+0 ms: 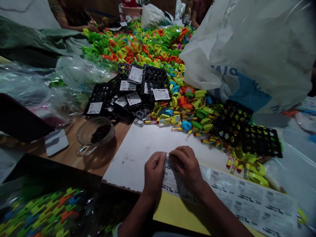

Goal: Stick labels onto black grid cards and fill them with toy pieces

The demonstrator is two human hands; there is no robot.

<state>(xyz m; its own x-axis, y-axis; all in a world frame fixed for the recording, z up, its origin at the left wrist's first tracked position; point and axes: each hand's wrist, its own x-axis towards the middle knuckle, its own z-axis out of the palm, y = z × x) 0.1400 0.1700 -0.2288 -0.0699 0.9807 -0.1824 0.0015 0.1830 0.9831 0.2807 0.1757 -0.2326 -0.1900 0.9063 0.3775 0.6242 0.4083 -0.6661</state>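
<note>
A long sheet of printed white labels [237, 194] lies over a yellow sheet [172, 210] at the table's front edge. Its left end rises between my two hands. My left hand [153, 172] is closed, thumb and fingers pinching at the sheet's upper left corner. Close beside it, my right hand [186, 166] is also closed, its fingertips bent onto the same corner, where a sliver of white shows. My fingers hide whether a single label is lifted there. A white board [133, 151] lies beneath.
Black grid trays [160, 80] with white labels are stacked ahead; more black trays [261, 140] lie right. Behind spreads a heap of colourful plastic pieces [148, 49]. A glass cup [82, 131] with dark bits stands left. A large white bag [247, 49] bulges right. Another person's arm [64, 19] shows far back.
</note>
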